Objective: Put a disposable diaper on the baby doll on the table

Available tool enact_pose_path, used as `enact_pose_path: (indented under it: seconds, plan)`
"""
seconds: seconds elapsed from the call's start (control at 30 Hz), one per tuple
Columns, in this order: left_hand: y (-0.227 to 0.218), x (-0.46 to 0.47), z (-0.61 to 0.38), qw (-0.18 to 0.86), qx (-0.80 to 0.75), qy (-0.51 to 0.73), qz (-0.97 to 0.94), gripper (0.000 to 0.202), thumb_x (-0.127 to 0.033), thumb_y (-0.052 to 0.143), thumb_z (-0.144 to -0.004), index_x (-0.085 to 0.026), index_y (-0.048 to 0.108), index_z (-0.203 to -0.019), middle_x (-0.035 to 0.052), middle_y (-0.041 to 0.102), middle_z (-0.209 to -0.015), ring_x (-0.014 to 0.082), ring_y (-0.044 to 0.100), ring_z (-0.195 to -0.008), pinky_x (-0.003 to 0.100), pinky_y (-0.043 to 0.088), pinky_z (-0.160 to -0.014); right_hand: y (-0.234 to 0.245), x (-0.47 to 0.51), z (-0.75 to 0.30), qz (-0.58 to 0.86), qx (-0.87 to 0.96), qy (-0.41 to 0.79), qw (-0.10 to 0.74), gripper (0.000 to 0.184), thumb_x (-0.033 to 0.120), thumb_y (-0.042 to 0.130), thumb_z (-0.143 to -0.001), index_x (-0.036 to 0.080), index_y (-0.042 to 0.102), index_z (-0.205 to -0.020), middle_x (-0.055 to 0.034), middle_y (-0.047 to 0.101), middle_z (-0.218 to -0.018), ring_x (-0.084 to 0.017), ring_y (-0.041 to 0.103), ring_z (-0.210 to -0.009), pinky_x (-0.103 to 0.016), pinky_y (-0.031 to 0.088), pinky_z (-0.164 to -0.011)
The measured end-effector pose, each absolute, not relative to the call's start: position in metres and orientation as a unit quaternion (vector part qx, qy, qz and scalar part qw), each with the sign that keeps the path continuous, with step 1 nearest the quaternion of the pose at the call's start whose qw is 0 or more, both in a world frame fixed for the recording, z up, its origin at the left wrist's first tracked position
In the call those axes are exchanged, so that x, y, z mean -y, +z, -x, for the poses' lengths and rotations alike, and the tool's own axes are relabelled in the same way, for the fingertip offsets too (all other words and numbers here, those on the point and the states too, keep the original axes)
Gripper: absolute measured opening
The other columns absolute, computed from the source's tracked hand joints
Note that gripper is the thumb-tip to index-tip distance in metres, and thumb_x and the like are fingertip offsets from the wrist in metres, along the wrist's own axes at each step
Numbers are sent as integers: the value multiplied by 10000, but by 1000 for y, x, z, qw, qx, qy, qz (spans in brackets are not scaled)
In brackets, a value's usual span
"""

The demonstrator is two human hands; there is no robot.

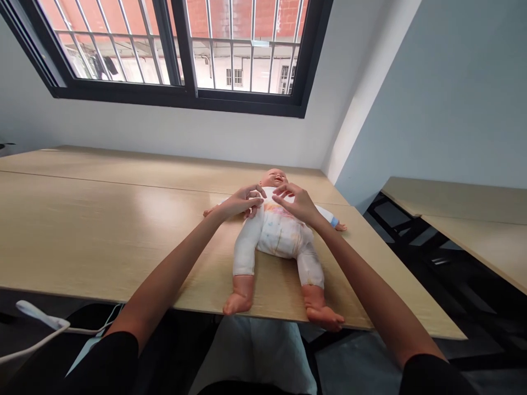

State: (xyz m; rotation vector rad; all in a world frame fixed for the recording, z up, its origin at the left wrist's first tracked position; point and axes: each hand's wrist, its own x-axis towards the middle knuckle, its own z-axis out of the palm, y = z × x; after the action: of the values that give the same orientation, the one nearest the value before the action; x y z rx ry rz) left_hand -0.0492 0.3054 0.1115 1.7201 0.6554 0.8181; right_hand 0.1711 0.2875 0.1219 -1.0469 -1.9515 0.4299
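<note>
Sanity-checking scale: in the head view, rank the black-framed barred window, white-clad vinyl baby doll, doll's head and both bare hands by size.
1. Black-framed barred window
2. White-clad vinyl baby doll
3. Bare left hand and bare right hand: look alike, unranked
4. Doll's head: looks smallest, but the hands are nearer the camera, so unsure

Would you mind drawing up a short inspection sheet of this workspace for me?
surface: pale wood-grain table, two panels meeting at a seam.
job's things: baby doll lying on its back, wearing a white garment with coloured marks, feet bare.
clutter: white plastic item below the table's near edge, at left.
grippers: left hand and right hand, both at the doll's chest, on the garment.
cables: white cord beside that item.
surroundings: barred window ahead, second table at right.
</note>
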Motion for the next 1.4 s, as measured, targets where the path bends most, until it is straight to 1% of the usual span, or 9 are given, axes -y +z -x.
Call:
enact_pose_path:
  seconds: [0.17,0.3,0.37,0.53,0.73,0.87,1.03,1.2,1.4]
  plan:
    - [108,-296,31,460,-284,349,-765,70,-199,569,-861,-215,547,-925,-57,521,-678,49,421,-420,191,311,-417,92,-269,-172,434,774,261,379,359,398,760,-757,206,656,-1042,-121,678,-1138,-262,622,-1069,-382,481,-942]
    - [101,-286,18,372,-260,363,-814,89,-120,534,-818,-197,548,-861,3,589,-853,102,527,-659,206,375,-536,76,-281,-167,422,799,202,378,353,452,742,-748,201,605,-955,-78,664,-1016,-263,610,-978,-406,483,-887]
    - [98,-286,13,350,-254,372,-822,93,-119,537,-809,-196,537,-861,3,577,-854,121,523,-723,214,384,-583,73,-285,-167,418,814,168,367,310,435,719,-769,202,596,-932,-65,652,-979,-260,599,-955,-406,475,-880]
    - [88,-293,6,379,-270,400,-790,123,-88,507,-800,-200,470,-836,-30,519,-739,101,450,-614,219,358,-576,71,-283,-165,420,820,137,365,248,370,713,-799,184,620,-934,-89,662,-1001,-275,586,-991,-379,447,-902]
    - [74,-298,6,342,-289,416,-791,131,-93,566,-822,-189,478,-841,-13,554,-790,95,458,-629,217,345,-573,66,-276,-162,431,804,102,398,196,297,666,-827,179,632,-979,-75,633,-1030,-254,557,-1035,-361,415,-952]
    - [71,-297,8,324,-290,424,-795,137,-92,559,-849,-193,469,-866,-20,544,-797,80,454,-588,213,325,-536,67,-275,-163,440,801,92,395,198,331,636,-862,177,638,-987,-75,607,-1026,-255,526,-1051,-367,392,-964]
    - [70,-294,8,286,-286,433,-806,175,-36,504,-834,-201,482,-891,-6,561,-829,113,554,-699,215,370,-580,70,-271,-165,433,808,94,389,214,354,612,-895,184,619,-1025,-69,638,-1015,-257,529,-1049,-369,388,-966]
    - [69,-291,7,270,-282,435,-811,54,-169,467,-917,-217,481,-936,-4,596,-842,129,576,-717,254,446,-663,64,-272,-165,397,796,95,446,254,382,598,-906,198,581,-1080,-64,662,-976,-259,565,-993,-385,427,-909]
    - [65,-293,6,280,-289,486,-776,100,-308,514,-948,-237,463,-898,-25,559,-708,125,543,-620,252,420,-570,59,-274,-164,380,771,90,503,113,245,538,-900,216,532,-1009,-23,612,-826,-216,572,-839,-384,447,-831]
